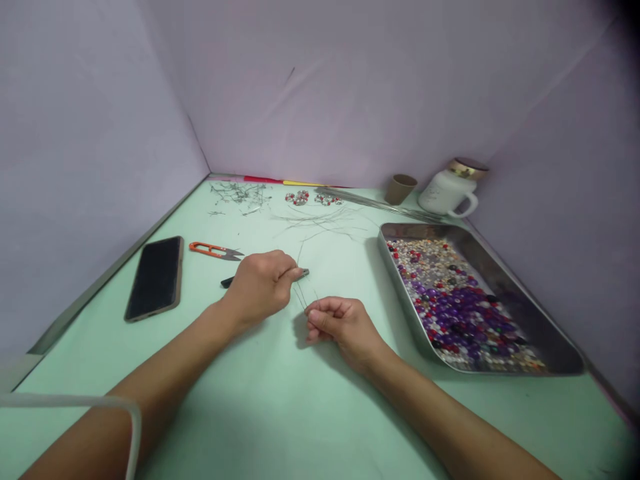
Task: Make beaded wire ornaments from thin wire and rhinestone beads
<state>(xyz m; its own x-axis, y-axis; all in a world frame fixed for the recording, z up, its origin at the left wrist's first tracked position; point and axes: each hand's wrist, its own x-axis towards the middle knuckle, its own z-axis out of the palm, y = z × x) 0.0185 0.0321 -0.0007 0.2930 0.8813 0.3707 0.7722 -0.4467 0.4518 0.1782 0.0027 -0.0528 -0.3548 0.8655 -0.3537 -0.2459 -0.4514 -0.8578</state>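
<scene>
Over the middle of the pale green table, my left hand (265,283) is closed, thumb and forefinger pinching a thin wire (301,297). The strands run down to my right hand (340,327), whose fingertips are pressed together around their lower end. Behind my left hand lies a slim tool with a black end (227,283) and a grey tip (306,272); its middle is hidden by the hand, so I cannot tell its kind. Orange thread snips (213,251) rest just beyond it to the left.
A metal tray (407,303) of mixed beads stands on the right. At left lies a phone (155,279). Farther back are wire scraps (240,195), two beaded pieces (297,197), loose wires (320,220), a brown cup (400,190) and a white lidded mug (445,192).
</scene>
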